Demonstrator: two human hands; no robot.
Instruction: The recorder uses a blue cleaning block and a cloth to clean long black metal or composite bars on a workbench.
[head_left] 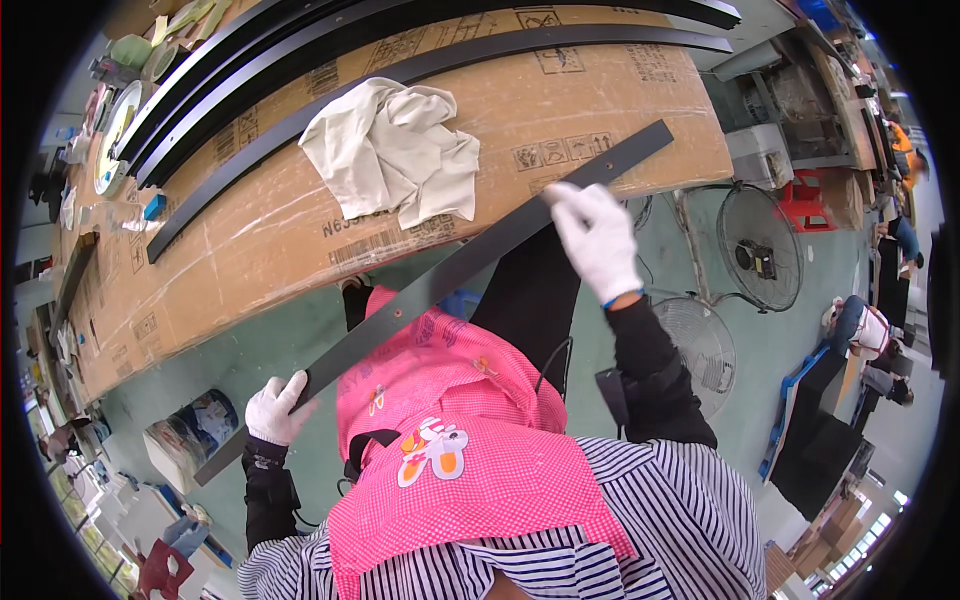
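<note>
A long, flat black strip (455,272) with small holes slants across my lap, its far right end over the cardboard-covered table (600,90). My left hand (277,408), in a white glove, is closed around the strip near its lower left end. Also white-gloved, my right hand (597,243) is at the strip's upper part, fingers drawn together against its edge. A tan smear shows at those fingertips; what they hold, if anything, is blurred. A crumpled off-white cloth (395,150) lies on the table beyond the strip.
Several more black strips (440,62) lie along the table's far side. A small blue block (155,207) and a roll of tape (118,135) are at the left. Floor fans (760,250) stand at the right, and a white bucket (190,440) at the lower left.
</note>
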